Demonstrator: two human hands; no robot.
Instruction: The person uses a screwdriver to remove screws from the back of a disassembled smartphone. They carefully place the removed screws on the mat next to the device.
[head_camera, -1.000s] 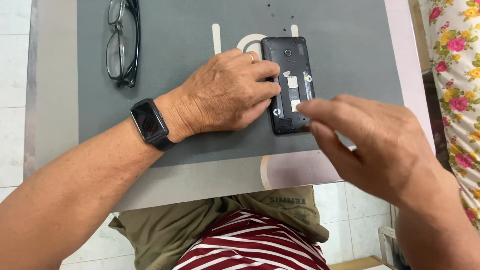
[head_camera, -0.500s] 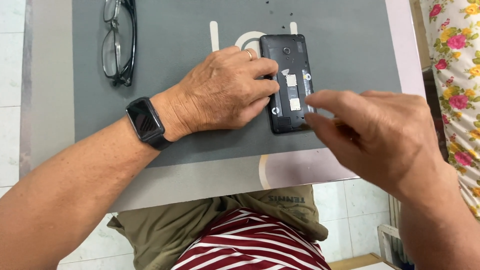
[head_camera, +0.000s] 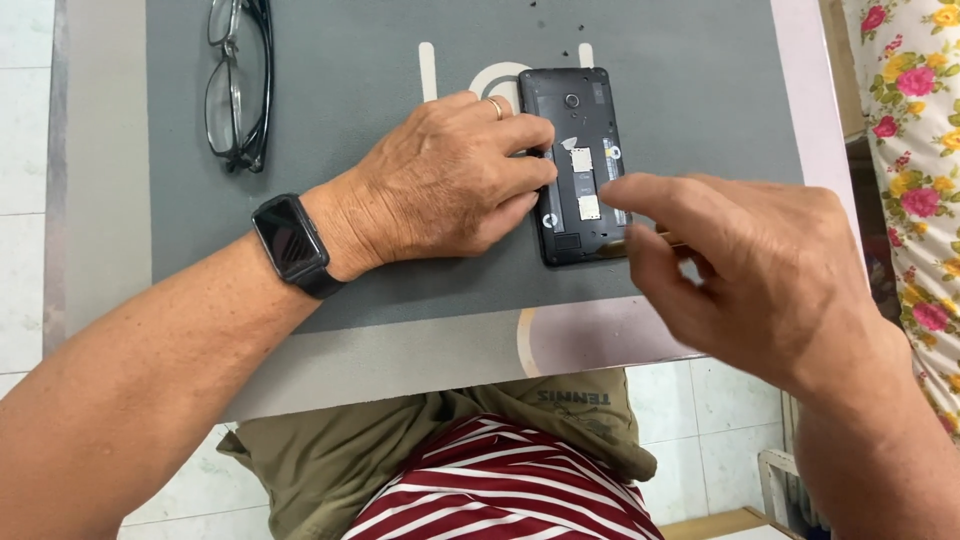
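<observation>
Pinned opened phone (head_camera: 573, 165) flat on grey mat (head_camera: 400, 60) w/ left hand (head_camera: 445, 185), fingers pressing its edge. Right hand (head_camera: 760, 270) hovered over lower end, pinching thin tool (head_camera: 668, 238), prob. Best kept steady, light pressure.

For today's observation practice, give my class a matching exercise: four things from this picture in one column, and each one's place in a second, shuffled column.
Things
1. eyeglasses
2. smartwatch
3. opened phone
4. ring

Places
A. on a finger of the left hand
B. folded, at the far left of the grey mat
C. lying back-up on the mat between the left hand and the right hand
D. strapped around the left wrist

Right pairs: 1-B, 2-D, 3-C, 4-A
</observation>
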